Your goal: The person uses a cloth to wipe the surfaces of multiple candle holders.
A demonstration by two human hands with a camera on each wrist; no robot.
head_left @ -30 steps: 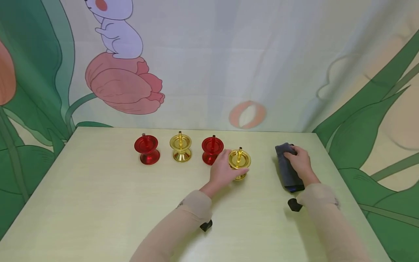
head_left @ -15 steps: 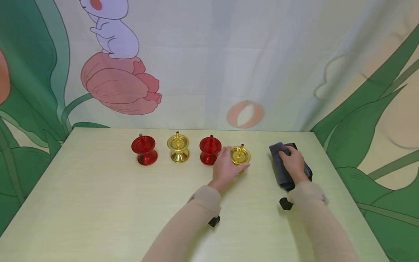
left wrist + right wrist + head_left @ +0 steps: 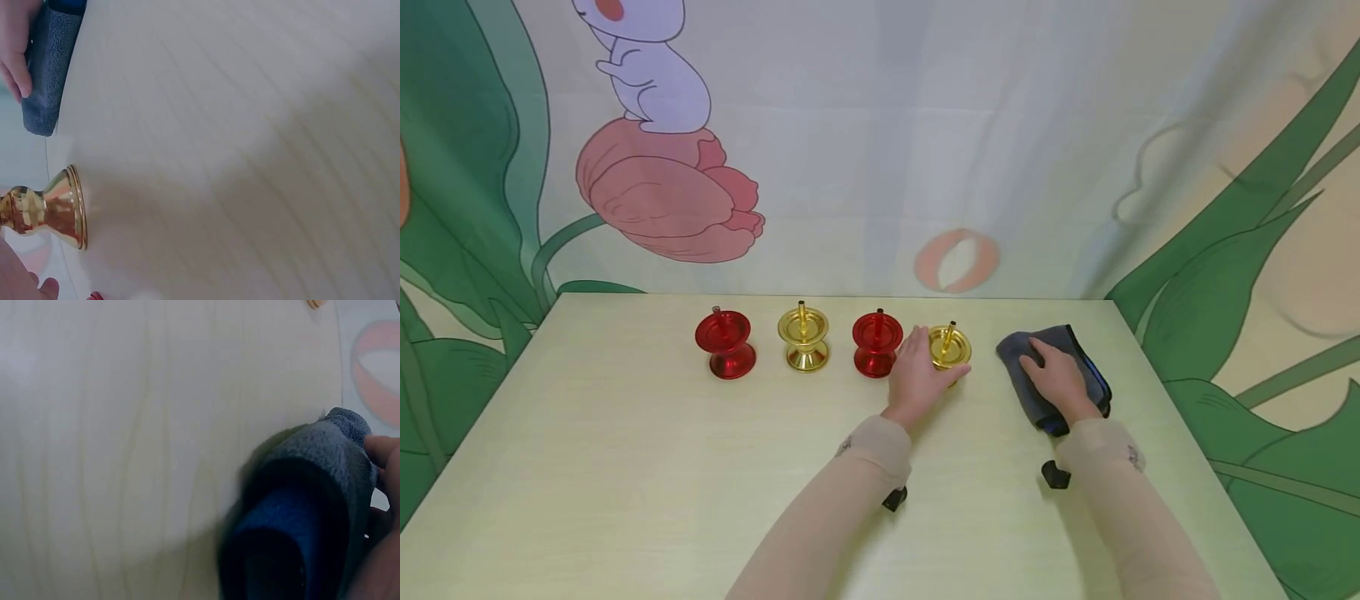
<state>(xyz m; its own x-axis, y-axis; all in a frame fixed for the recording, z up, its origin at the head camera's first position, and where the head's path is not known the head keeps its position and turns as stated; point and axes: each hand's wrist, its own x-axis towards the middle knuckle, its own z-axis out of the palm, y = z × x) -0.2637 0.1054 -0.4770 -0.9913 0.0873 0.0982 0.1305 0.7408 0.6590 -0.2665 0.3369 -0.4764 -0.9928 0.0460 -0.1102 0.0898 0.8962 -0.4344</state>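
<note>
A row of small footed candle holders stands at the far side of the table, each with a thin tube rising from its dish: a red candle holder [image 3: 723, 342], a gold candle holder [image 3: 803, 336], another red candle holder [image 3: 877, 342] and a gold candle holder [image 3: 949, 347] at the right end. My left hand [image 3: 917, 379] holds that last one between thumb and fingers; its flared gold foot shows in the left wrist view. My right hand [image 3: 1060, 382] grips a dark grey cloth [image 3: 1026, 400] on the table. Folds with a blue inside show in the right wrist view.
The pale table [image 3: 647, 475] ends against a printed curtain [image 3: 842, 150] with a rabbit and flowers. A black wrist camera [image 3: 1056, 475] hangs under the right sleeve, and another wrist camera [image 3: 895, 499] under the left.
My left hand has moved the right-end gold holder away from me, level with the row. Under my right hand the cloth has spread wider and shifted a little left.
</note>
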